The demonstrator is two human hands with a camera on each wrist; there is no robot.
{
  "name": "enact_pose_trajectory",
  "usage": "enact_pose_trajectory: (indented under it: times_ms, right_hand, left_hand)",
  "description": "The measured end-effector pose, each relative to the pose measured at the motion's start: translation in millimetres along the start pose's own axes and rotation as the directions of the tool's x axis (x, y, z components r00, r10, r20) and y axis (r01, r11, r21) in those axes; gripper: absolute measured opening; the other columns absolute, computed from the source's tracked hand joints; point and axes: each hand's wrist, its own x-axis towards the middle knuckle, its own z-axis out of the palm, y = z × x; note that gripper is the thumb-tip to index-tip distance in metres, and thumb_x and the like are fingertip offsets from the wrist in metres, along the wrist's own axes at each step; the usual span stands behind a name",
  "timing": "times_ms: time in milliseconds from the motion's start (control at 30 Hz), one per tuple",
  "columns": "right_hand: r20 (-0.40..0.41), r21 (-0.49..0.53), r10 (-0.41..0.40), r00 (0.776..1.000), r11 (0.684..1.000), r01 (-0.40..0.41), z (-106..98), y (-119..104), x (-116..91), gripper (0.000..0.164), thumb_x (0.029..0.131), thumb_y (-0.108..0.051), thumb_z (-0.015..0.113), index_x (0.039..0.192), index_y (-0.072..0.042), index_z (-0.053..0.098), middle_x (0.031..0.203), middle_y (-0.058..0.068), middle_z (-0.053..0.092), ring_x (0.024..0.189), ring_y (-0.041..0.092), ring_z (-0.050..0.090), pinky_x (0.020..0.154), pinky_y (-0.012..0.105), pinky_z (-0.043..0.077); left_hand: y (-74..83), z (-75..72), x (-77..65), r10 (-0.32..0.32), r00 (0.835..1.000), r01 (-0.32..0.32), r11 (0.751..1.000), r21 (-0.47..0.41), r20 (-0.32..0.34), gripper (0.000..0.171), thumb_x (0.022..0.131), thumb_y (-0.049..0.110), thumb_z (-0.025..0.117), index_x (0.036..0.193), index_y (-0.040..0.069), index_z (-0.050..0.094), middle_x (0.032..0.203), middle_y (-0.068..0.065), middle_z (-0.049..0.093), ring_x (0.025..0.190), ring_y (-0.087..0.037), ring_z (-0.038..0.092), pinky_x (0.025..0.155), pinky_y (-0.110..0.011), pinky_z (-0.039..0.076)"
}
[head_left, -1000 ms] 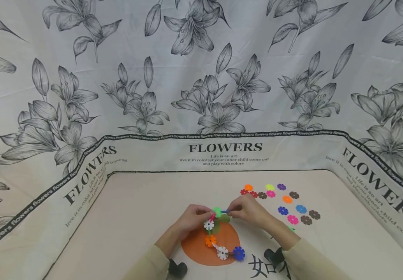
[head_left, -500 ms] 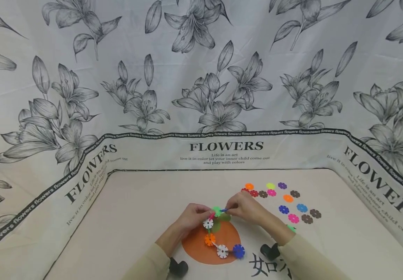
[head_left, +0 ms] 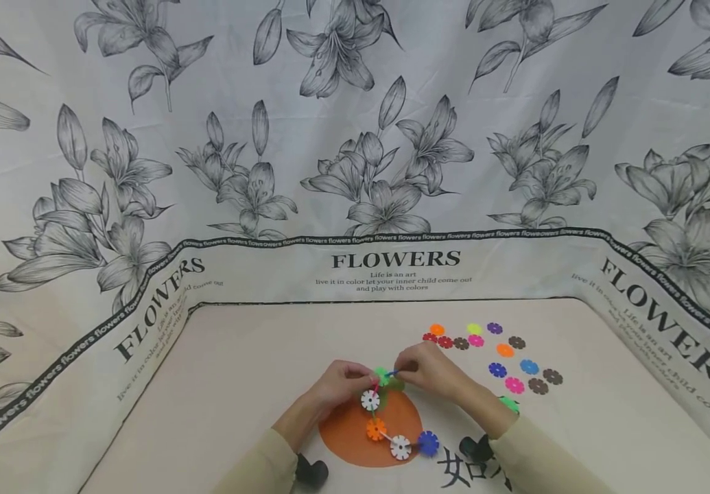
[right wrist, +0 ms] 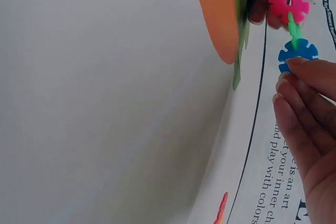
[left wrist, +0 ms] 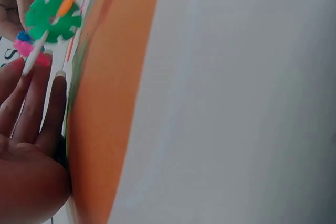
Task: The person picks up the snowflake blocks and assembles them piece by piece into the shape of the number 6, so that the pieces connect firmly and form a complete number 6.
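A chain of notched plastic snowflake discs hangs between and below the hands. The left hand (head_left: 344,383) pinches its pink disc (right wrist: 289,2). With thumb and fingers, the right hand (head_left: 430,372) holds the blue disc (right wrist: 297,52) at the chain's upper end. A light green disc (right wrist: 294,29) links the pink and blue ones, seen edge-on in the right wrist view. Below the left hand dangle a white disc (head_left: 370,400), a green disc (left wrist: 53,18), an orange disc (head_left: 376,429), another white disc (head_left: 400,447) and a dark blue disc (head_left: 429,443) at the lower end.
Several loose discs in mixed colours, such as an orange disc (head_left: 505,350) and a brown disc (head_left: 538,386), lie flat beyond the right arm. A printed orange circle (head_left: 348,439) and black characters (head_left: 455,470) mark the tablecloth. Flower-printed cloth (head_left: 385,274) stands behind.
The chain's lower end has swung slightly to the right. The right hand has shifted a little left, closer to the left hand, and both keep their hold on the discs.
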Motion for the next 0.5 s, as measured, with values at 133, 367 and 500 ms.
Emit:
enact_pose_trajectory:
  times_ms: [133, 367, 500]
  right_hand:
    - [-0.033, 0.011, -0.005, 0.999, 1.0, 0.005, 2.3, -0.4, 0.3, 0.01, 0.088, -0.002, 0.077, 0.097, -0.007, 0.078, 0.091, -0.001, 0.075, 0.081, 0.007, 0.067, 0.077, 0.027, 0.058]
    - [-0.025, -0.014, 0.038, 0.999, 0.999, -0.038, -13.1, 5.0, -10.7, 0.016, 0.092, -0.009, 0.075, 0.108, -0.006, 0.075, 0.095, -0.005, 0.072, 0.086, 0.008, 0.063, 0.079, 0.033, 0.058]
    - [-0.037, -0.06, 0.105, 0.994, 0.992, -0.107, -34.8, 16.0, -30.6, 0.02, 0.091, -0.013, 0.076, 0.11, -0.007, 0.074, 0.095, -0.008, 0.069, 0.086, 0.009, 0.061, 0.075, 0.028, 0.055]
  left_hand:
    - [-0.4, -0.5, -0.5, 0.015, 1.0, -0.015, 1.0, 0.006, 0.019, 0.017, 0.096, 0.02, 0.073, 0.104, 0.006, 0.077, 0.096, -0.005, 0.077, 0.095, -0.017, 0.068, 0.098, -0.042, 0.051]
    - [-1.7, -0.3, -0.6, 0.009, 1.0, -0.01, 1.0, 0.028, 0.008, 0.017, 0.095, 0.021, 0.074, 0.104, 0.007, 0.077, 0.095, -0.005, 0.077, 0.097, -0.018, 0.066, 0.1, -0.045, 0.048]
    - [-3.5, 0.2, 0.4, 0.008, 1.0, -0.008, 0.999, 0.038, 0.005, 0.017, 0.095, 0.022, 0.075, 0.104, 0.008, 0.077, 0.095, -0.004, 0.077, 0.098, -0.018, 0.065, 0.1, -0.045, 0.048]
